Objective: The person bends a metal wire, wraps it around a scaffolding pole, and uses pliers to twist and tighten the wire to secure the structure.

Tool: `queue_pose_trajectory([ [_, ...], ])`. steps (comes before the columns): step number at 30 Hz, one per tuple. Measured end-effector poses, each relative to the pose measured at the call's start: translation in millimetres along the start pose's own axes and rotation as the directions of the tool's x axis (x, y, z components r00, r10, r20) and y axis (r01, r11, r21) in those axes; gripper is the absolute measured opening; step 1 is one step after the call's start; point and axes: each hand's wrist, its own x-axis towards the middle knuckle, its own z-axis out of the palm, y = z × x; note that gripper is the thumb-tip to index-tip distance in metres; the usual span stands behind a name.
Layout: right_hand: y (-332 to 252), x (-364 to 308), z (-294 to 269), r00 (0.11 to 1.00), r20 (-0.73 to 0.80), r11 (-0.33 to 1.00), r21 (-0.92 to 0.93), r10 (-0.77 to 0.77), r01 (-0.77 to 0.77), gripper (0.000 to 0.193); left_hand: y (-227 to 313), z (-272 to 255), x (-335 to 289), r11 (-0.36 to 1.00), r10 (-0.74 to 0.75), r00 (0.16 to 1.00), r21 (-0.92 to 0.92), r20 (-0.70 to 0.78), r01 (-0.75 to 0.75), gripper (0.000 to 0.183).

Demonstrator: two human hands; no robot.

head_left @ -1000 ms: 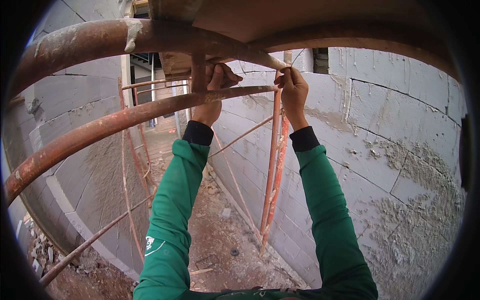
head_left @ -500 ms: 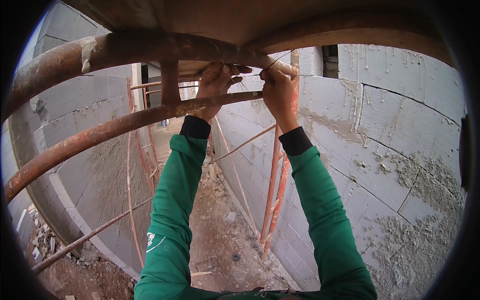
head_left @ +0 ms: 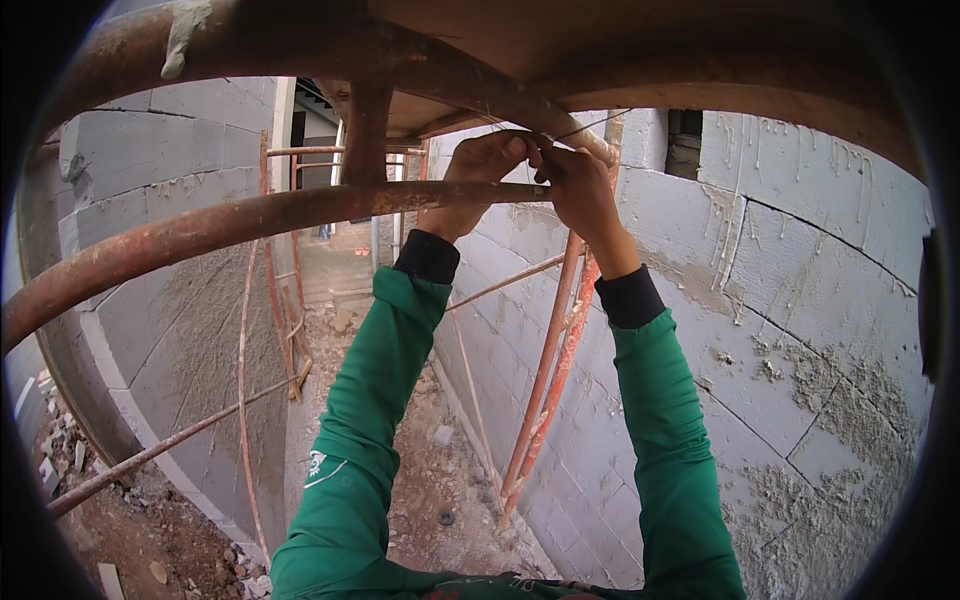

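Both my hands are raised under the rusty upper scaffold pipe (head_left: 450, 75), their fingertips meeting just below it. A thin dark wire (head_left: 597, 122) runs up to the right from between the fingers. My left hand (head_left: 474, 182) is closed in a pinch, thumb against fingers, behind the lower curved scaffold pipe (head_left: 250, 215). My right hand (head_left: 583, 195) pinches the wire from the other side, close to the end of that lower pipe. Finer wire strands show above the left fingers. Exactly where the fingertips grip is hidden.
A brown board (head_left: 620, 50) spans overhead. Grey block walls flank the passage: one on the right (head_left: 760, 300), mortar-streaked, another on the left (head_left: 170, 270). Orange scaffold legs (head_left: 550, 390) stand by the right wall, with thin braces crossing. Rubble (head_left: 80, 450) litters the ground at lower left.
My hands have come together; the left has moved right, its spread fingers now curled beside the right hand. The view has shifted, so the upper pipe appears higher on the left.
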Motion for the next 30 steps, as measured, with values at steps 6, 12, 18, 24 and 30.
queue_pose_trajectory([
  [6,-13.4,0.4,0.8,0.997,-0.008,0.99,-0.117,-0.078,0.076,0.01,6.3,2.6,-5.6,0.99,-0.045,0.999,-0.137,0.002,0.045,0.036],
  [12,-15.7,0.5,-1.4,1.0,0.026,0.995,-0.097,0.015,-0.012,0.01,5.3,-6.9,-5.6,0.993,-0.058,0.998,-0.096,0.037,0.061,0.035],
  [18,-16.8,-8.6,-4.9,0.999,0.044,0.998,0.061,0.027,-0.03,0.015,-4.5,-4.9,3.4,0.993,-0.069,0.993,-0.085,0.099,0.078,0.038],
  [24,-20.5,-29.6,-16.1,1.0,-0.009,1.0,-0.007,-0.007,0.007,0.019,-6.8,3.0,2.7,0.993,-0.007,0.997,-0.119,0.08,0.016,0.034],
  [30,-23.4,-54.1,-6.0,0.974,-0.221,0.997,0.066,0.043,-0.03,0.013,-9.6,-11.4,-7.8,0.999,-0.018,0.995,0.048,0.097,0.014,0.035],
])
